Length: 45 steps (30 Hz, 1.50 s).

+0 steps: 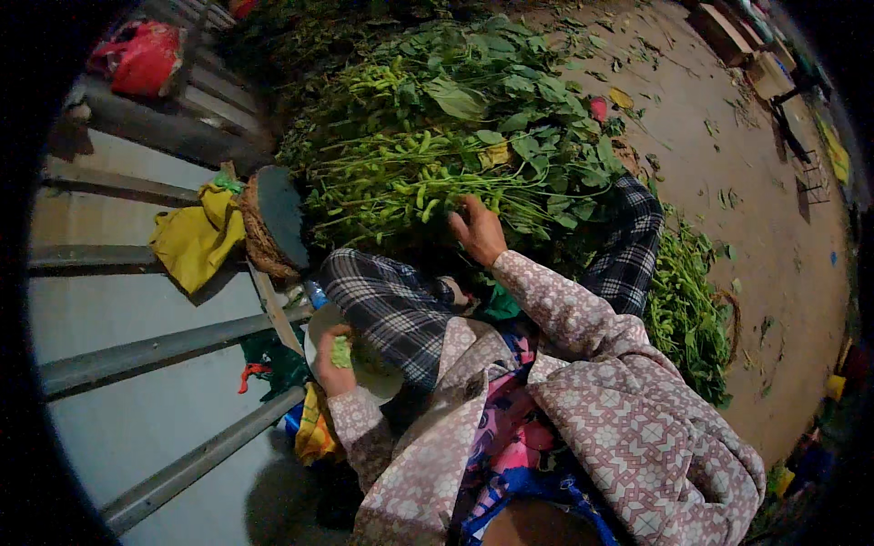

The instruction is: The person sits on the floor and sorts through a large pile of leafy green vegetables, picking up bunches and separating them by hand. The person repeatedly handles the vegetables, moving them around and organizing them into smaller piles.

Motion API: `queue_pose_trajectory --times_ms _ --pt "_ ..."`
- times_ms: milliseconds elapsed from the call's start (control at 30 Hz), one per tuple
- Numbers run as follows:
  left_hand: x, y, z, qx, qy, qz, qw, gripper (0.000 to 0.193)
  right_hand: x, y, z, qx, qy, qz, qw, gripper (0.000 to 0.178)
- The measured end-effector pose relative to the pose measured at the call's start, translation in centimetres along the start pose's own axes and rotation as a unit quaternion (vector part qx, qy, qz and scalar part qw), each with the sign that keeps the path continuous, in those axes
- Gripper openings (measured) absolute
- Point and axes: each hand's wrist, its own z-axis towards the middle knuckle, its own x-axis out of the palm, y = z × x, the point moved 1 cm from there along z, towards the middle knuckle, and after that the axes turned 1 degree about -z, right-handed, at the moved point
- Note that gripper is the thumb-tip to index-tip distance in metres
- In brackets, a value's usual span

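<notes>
A large heap of cut green bean plants, leafy and hung with pods, lies in front of me. My right hand reaches to its near edge, thumb and fingers apart, beside a cluster of green bean pods. Whether the fingertips touch a pod is hard to make out. Low on the left, my left hand is closed around a small bunch of green bean pods. That hand is at the rim of a pale bucket, which stands beside my left knee and is partly hidden by my leg.
Corrugated metal sheeting walls the left side. A round woven seat and a yellow cloth are beside it. More pod-bearing plants lie right of my knees. Boxes stand on the floor at far right.
</notes>
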Motion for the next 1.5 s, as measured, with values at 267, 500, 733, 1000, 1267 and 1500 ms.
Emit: queue_pose_trajectory --times_ms 267,500,733,1000,1267,1500 --pt "-4.5 3.3 -0.9 0.015 -0.233 0.419 0.877 0.038 1.0 1.3 1.2 0.101 0.004 -0.078 0.992 0.038" --pt "6.6 -3.5 2.3 0.134 -0.239 0.066 0.959 0.027 1.8 -2.4 2.0 0.037 -0.079 -0.032 0.996 0.024" --pt "24.0 1.7 6.8 -0.081 0.135 -0.006 0.987 0.016 -2.7 -2.1 2.7 0.216 0.006 0.294 0.931 0.021" --pt "27.4 9.0 12.3 -0.252 0.137 -0.215 0.934 0.019 -4.2 -2.5 2.7 0.063 0.043 0.104 0.992 0.025" --pt "27.9 7.7 11.8 -0.305 0.155 -0.238 0.909 0.017 -5.0 -2.9 2.1 0.013 0.184 0.023 0.983 0.028" --pt "26.5 9.6 13.3 -0.253 0.181 -0.184 0.933 0.015 -5.0 -2.9 2.5 -0.194 0.188 0.094 0.958 0.023"
